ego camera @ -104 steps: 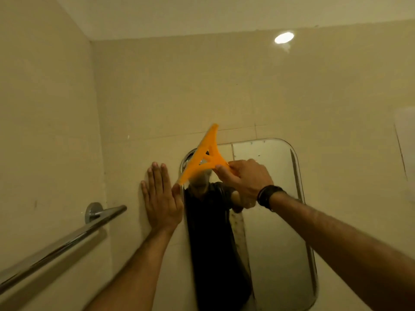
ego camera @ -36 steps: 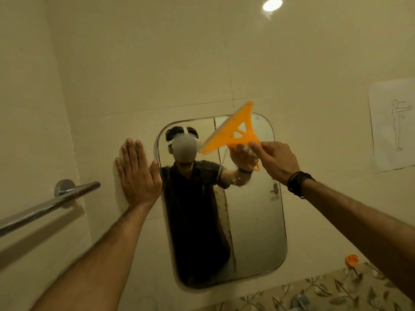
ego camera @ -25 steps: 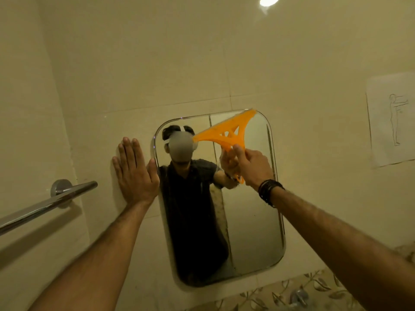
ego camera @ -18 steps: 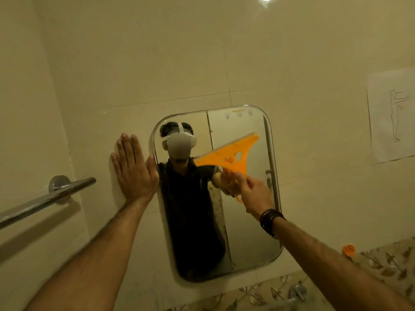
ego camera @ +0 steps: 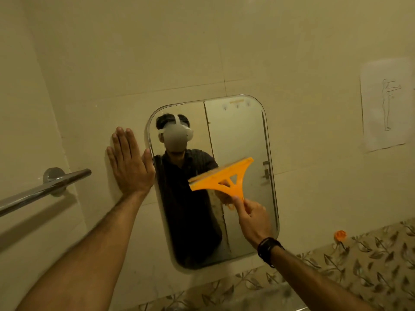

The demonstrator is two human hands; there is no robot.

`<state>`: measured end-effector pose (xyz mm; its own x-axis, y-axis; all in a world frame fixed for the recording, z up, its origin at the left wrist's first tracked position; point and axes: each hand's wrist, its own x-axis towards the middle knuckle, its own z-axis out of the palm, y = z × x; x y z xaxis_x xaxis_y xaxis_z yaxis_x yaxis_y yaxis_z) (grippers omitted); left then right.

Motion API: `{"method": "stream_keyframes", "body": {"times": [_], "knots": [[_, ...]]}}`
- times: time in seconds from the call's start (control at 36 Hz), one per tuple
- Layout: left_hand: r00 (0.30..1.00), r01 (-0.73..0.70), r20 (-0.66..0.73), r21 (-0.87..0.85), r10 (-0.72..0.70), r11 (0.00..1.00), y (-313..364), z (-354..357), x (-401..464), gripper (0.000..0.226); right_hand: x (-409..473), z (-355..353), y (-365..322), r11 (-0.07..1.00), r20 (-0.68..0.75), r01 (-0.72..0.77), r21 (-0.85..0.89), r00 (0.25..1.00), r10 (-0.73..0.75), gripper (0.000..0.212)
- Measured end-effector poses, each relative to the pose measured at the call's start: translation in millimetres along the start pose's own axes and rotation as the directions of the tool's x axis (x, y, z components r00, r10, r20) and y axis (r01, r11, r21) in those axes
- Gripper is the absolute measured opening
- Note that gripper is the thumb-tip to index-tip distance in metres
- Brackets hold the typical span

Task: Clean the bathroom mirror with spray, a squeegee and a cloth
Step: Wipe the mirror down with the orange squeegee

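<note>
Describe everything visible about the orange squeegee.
The squeegee is bright orange, plastic by its look: a wide straight blade edge, a triangular frame with cut-outs, and a short handle. It lies tilted over the mirror, blade uppermost and rising to the right, around mid-height. The right hand pinches its handle from below. Actual contact with the glass cannot be told.

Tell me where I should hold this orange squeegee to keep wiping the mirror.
Grip the orange squeegee by its narrow handle stem at the bottom, coming from below, as the right hand does now. The frame widens up to the blade, which lies against the mirror, so that edge must stay free.
</note>
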<state>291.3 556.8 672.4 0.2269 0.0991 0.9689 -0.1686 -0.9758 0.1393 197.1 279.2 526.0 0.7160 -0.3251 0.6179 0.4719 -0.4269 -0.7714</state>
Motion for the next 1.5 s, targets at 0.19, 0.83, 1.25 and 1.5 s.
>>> {"method": "stream_keyframes", "body": {"times": [0.19,0.83,1.25,1.5], "knots": [[1.000,-0.001,0.012,0.006,0.000,1.000,0,-1,-2,0.069,68,2,-87,0.985,0.005,0.173,0.012,0.985,-0.173,0.068],[0.998,0.005,0.068,0.032,-0.007,0.999,-14,11,-59,0.070,-54,50,29,0.994,0.089,-0.080,-0.076,0.992,0.087,0.052],[0.998,-0.007,0.064,0.028,0.005,1.000,-14,11,-66,0.071,-26,24,-19,0.996,-0.065,0.056,0.068,0.997,-0.052,0.044],[0.998,-0.001,0.060,0.038,-0.002,0.999,-15,12,-67,0.071,63,15,-52,0.997,-0.058,0.037,-0.073,0.997,-0.042,0.058]]}}
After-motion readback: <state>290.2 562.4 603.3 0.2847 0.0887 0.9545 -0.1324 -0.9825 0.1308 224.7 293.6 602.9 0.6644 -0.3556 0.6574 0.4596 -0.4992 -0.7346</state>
